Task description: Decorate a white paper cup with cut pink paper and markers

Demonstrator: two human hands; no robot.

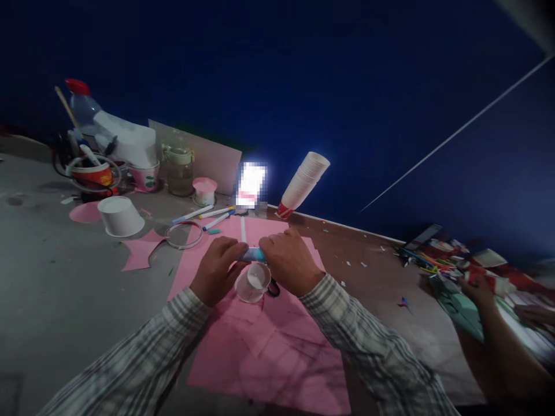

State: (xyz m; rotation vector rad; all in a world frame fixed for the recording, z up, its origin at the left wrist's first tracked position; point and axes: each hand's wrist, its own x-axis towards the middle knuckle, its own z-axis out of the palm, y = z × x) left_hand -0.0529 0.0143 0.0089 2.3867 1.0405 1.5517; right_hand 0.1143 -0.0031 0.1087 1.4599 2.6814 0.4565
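Note:
Above pink paper sheets [269,381], both my hands hold a short light blue tube with a teal end, which looks like a glue stick [252,254]. My left hand [219,268] pinches its pale end between thumb and fingers. The fingers of my right hand [291,260] close round the teal end. Just below them a small white paper cup [252,286] stands upside down on the pink paper. Beside the cup shows a black loop [273,288], perhaps a scissors handle, partly hidden by my right hand.
Several markers [219,219], a tape-like ring [184,235] and an upturned white tub [120,216] lie left. A glass jar [178,170] and pen cup [93,176] stand behind. A tall cup stack [303,184] leans near the wall. Another person's hand [479,289] is at the right.

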